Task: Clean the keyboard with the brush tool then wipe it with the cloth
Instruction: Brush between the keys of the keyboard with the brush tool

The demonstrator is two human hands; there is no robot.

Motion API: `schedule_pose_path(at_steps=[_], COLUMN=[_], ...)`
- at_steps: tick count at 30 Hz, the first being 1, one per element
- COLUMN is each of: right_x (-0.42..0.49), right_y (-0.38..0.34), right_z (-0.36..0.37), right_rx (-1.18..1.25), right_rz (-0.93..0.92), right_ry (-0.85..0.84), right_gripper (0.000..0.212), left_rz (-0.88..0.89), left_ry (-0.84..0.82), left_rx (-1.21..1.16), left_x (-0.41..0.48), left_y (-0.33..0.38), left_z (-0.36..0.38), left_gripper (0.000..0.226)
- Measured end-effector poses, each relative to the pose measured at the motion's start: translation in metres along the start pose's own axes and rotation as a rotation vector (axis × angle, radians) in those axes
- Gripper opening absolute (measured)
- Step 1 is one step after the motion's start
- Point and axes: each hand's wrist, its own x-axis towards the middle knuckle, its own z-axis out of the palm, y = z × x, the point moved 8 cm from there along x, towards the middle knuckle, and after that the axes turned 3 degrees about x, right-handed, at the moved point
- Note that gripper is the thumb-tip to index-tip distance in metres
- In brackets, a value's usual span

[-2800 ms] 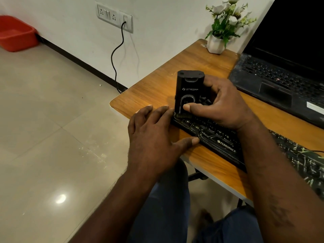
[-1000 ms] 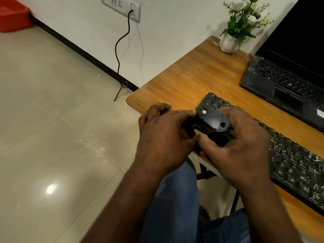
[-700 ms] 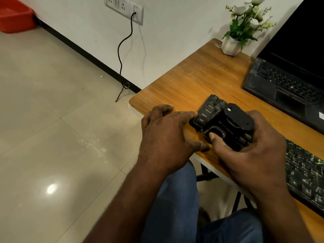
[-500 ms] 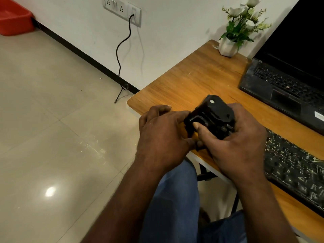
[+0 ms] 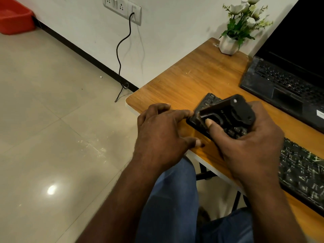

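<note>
The right grip (image 5: 245, 149) clasps the black brush (image 5: 233, 111), tilted on the left end of the keyboard (image 5: 301, 171), while the left grip (image 5: 161, 137) rests flat, released, on the counter (image 5: 192, 76) beside that end.

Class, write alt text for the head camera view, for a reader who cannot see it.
A person's right hand grips a black brush tool tilted against the left end of a black keyboard on a wooden table. The left hand rests flat on the table beside that end. A laptop and a potted plant sit further back.
</note>
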Motion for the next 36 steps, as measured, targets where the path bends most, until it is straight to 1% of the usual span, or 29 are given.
schedule_pose_path(at_steps=[4, 5, 7, 9, 10, 13, 16, 20, 23, 24, 27, 31, 34, 36], right_x=[0.007, 0.01, 0.018, 0.029, 0.034, 0.046, 0.052, 0.063, 0.061, 0.061, 0.067, 0.06, 0.063, 0.062], right_y=[0.001, 0.0, -0.001, -0.001, 0.001, 0.001, -0.006, -0.007, -0.01, -0.01, -0.004, -0.006, -0.003, -0.003], right_z=[0.0, 0.004, 0.007, 0.008, 0.009, 0.019, 0.027, 0.029, 0.038, 0.039, 0.032, 0.038, 0.035, 0.037], right_rx=[-0.011, -0.032, -0.091, -0.092, -0.084, -0.126, -0.108, -0.114, -0.062, -0.049, -0.047, 0.039, -0.001, 0.027], right_rz=[0.018, 0.009, -0.027, -0.03, -0.021, -0.036, -0.088, -0.09, -0.101, -0.104, -0.057, -0.037, -0.049, -0.033], right_ry=[-0.191, -0.207, -0.173, -0.136, -0.147, -0.302, -0.446, -0.454, -0.566, -0.569, -0.49, -0.557, -0.486, -0.535], right_gripper=[0.04, 0.04, 0.039, 0.039, 0.04, 0.046, 0.048, 0.055, 0.057, 0.057, 0.059, 0.054, 0.06, 0.058], left_rz=[-0.013, -0.017, -0.018, -0.011, -0.007, -0.002, -0.003, -0.003, -0.001, 0.001, -0.001, 0.0, -0.014, -0.009], left_ry=[0.026, 0.029, 0.026, 0.018, 0.02, 0.042, 0.049, 0.051, 0.065, 0.065, 0.056, 0.075, 0.081, 0.083], left_rx=[0.008, 0.023, 0.038, 0.027, 0.019, 0.01, 0.014, 0.024, 0.031, 0.036, 0.041, 0.033, 0.032, 0.037], left_x=[0.0, 0.001, 0.001, 0.001, 0.001, -0.001, -0.002, -0.002, -0.003, -0.003, -0.003, -0.003, -0.003, -0.004], left_y=[-0.001, -0.001, -0.001, -0.001, -0.001, 0.0, 0.001, 0.001, 0.001, 0.002, 0.001, -0.003, -0.004, -0.003], left_z=[-0.001, -0.001, -0.001, 0.0, 0.0, -0.002, -0.003, -0.003, -0.005, -0.005, -0.005, -0.006, -0.006, -0.005], left_gripper=[0.071, 0.07, 0.068, 0.066, 0.066, 0.064, 0.066, 0.067, 0.067, 0.067, 0.064, 0.059, 0.055, 0.054])
